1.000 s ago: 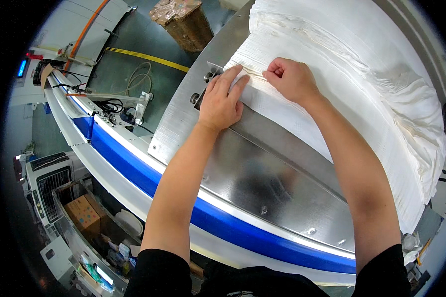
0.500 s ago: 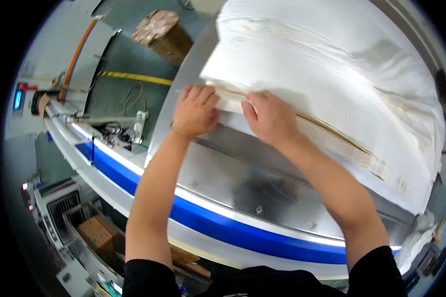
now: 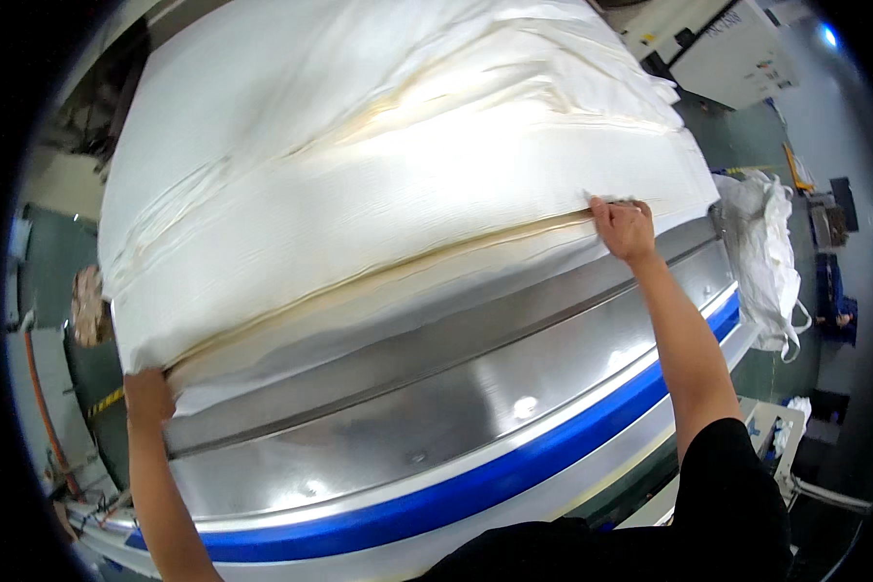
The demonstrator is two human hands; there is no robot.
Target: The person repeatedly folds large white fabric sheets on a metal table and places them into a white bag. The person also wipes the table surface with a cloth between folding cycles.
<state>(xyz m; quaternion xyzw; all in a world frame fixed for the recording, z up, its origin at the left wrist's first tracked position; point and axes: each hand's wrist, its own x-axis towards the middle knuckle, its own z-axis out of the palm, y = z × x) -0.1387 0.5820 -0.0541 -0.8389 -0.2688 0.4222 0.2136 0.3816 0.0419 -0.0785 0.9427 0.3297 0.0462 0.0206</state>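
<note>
A wide spread of white cloth (image 3: 252,209), apparently in several layers, covers the far part of a shiny metal table (image 3: 359,403). Along its near edge runs a long fold with a cream-coloured inner side. At the left end of this fold, my left hand (image 3: 149,396) is closed on the cloth edge, its fingertips partly hidden. Far to the right, my right hand (image 3: 625,231) grips the same edge, with fingers bent over the fold and thumb toward the near side. Between my hands the edge stretches nearly straight. Loose wrinkles cross the cloth farther back.
A blue strip (image 3: 398,509) lines the table's near side. At the right stands a white woven bag (image 3: 759,257) with loops. A brown bundle (image 3: 89,306) sits on the green floor at the left, beyond the table. A pale machine cabinet (image 3: 737,58) stands at the far right.
My hands, close together at the fold's left end before, are now far apart. My right hand has moved along the edge to its right end. The view has turned right.
</note>
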